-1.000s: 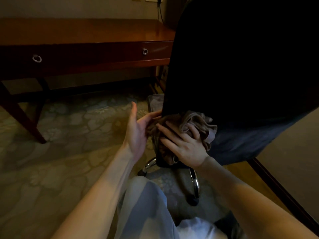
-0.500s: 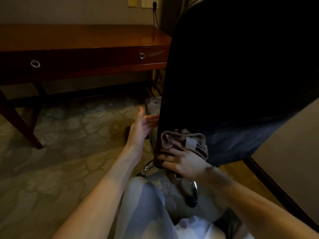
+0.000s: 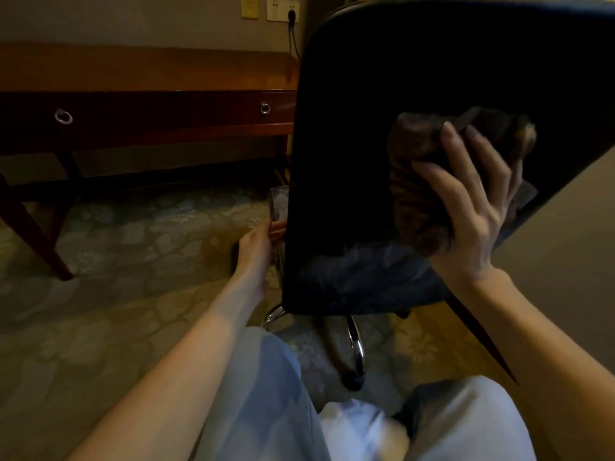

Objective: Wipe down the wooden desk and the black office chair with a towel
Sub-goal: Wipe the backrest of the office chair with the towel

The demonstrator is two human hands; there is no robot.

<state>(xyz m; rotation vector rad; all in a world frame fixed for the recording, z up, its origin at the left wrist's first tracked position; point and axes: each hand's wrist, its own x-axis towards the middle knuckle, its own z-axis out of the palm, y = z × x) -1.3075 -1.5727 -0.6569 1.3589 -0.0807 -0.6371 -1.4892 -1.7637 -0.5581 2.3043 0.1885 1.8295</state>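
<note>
The black office chair [image 3: 349, 128] stands close in front of me with its backrest facing me. My right hand [image 3: 472, 207] holds a bunched brown towel [image 3: 416, 181] against the right part of the backrest, fingers spread over it. My left hand [image 3: 256, 244] reaches the backrest's lower left edge, and its fingertips are hidden behind that edge. The wooden desk [image 3: 149, 68] with two ring-pull drawers runs along the wall at the back left.
The chair's chrome base and a caster [image 3: 357, 347] sit on patterned carpet between my knees [image 3: 266, 394]. A clear-lined bin [image 3: 278, 201] stands just left of the chair. A beige panel [image 3: 565, 244] with a dark edge rises at right. A wall socket [image 3: 283, 10] is above the desk.
My right hand has carried the towel from the backrest's bottom left edge up and to the right across the back. My left hand has closed onto the chair's left edge.
</note>
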